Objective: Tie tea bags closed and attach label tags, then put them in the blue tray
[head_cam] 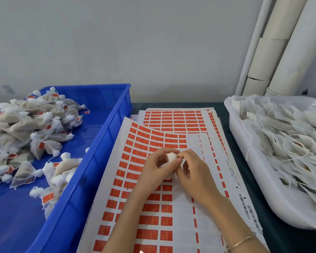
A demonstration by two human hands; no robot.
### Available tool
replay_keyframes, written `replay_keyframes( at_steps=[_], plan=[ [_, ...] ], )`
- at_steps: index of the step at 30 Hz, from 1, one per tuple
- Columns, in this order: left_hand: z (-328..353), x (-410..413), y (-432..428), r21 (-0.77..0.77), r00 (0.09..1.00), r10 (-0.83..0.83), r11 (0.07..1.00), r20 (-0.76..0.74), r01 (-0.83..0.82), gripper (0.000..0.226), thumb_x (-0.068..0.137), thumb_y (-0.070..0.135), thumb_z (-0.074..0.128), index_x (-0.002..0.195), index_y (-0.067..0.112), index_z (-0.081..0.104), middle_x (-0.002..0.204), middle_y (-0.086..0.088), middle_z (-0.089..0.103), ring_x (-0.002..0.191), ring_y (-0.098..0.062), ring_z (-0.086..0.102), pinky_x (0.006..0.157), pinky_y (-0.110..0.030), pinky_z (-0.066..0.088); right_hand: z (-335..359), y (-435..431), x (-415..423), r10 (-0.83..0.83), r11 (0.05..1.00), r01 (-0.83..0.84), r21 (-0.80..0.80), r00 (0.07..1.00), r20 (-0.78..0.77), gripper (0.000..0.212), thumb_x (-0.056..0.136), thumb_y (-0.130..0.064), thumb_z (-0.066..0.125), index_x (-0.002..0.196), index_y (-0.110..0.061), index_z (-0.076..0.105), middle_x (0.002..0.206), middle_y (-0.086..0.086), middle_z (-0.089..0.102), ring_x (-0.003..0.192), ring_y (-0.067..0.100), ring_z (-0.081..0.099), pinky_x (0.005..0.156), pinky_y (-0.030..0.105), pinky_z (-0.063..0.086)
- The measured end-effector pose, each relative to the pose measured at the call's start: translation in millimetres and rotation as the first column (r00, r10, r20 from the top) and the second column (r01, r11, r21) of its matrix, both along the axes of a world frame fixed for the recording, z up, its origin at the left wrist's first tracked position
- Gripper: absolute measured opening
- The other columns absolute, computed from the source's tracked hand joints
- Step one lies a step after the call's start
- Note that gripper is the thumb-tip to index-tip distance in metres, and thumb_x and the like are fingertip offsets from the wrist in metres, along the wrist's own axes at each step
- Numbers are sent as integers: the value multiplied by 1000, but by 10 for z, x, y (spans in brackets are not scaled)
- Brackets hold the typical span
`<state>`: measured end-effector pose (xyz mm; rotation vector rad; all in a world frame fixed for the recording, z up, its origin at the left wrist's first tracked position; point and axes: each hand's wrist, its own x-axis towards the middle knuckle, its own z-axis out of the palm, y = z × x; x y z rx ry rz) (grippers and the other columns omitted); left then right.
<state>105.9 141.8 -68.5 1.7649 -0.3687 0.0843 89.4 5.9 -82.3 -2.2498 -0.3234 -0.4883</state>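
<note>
Two hands meet over the middle of the label sheets (153, 209), fingers curled in close. Left hand (157, 169) and right hand (195, 174) both pinch one small white tea bag (171, 157); only its gathered top shows between the fingertips. String and tag not clear enough to tell. Thin bracelet (243, 241) on the right wrist.

Sheets: a fanned stack, rows of red labels, the top sheet with its far left corner lifted. Right columns of the top sheet are peeled bare. Barcodes along the right margin.

Left of the sheets: blue tray (102, 148), just beside the stack. Many finished bags (26, 128) lie heaped in its left half, puffed tops, red tags showing.

Right of the sheets: white tub (254, 179), piled with flat untied bags (290, 136), loose strings trailing.

All on a dark table (288, 241). Pale wall behind; white pipes (281, 42) at the far right corner.
</note>
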Motion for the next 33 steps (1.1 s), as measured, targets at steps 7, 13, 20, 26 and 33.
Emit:
replay_keyframes(
  at_steps=[7,13,20,26,33],
  plan=[
    [-40,28,15,-31,996,81,996,-27,-82,4,89,19,65,92,23,65,80,9,67,74,-11,68,63,-16,53,3,-12,15,-30,1000,29,-5,999,-45,10,92,-36,56,94,-36,47,93,-21,53,74,4,59,64,5,45],
    [-26,3,6,-46,998,67,997,-16,-68,5,89,14,64,90,20,64,78,5,67,71,-12,67,64,-16,53,0,-45,34,-168,986,168,-12,986,-20,9,94,-31,55,93,-32,47,86,-19,53,68,2,56,64,6,40],
    [-24,11,4,-35,998,58,998,2,-58,9,88,13,65,85,21,63,75,9,65,68,-11,64,62,-17,52,47,-94,44,-281,960,281,4,959,26,11,92,-28,60,89,-30,49,81,-16,56,62,2,54,59,8,36],
    [-58,15,30,53,991,133,990,13,-134,5,87,31,67,83,29,67,74,10,66,72,-15,64,69,-24,56,73,-67,6,-270,962,269,47,962,32,10,91,-28,61,90,-31,51,81,-17,57,64,2,56,61,8,39],
    [-50,21,3,88,965,261,961,28,-262,17,90,26,63,73,24,62,63,13,61,64,-4,58,59,-8,47,78,-82,37,-266,964,266,0,961,-77,4,92,-32,59,89,-31,56,69,-18,55,58,3,55,57,7,35]
  ],
)
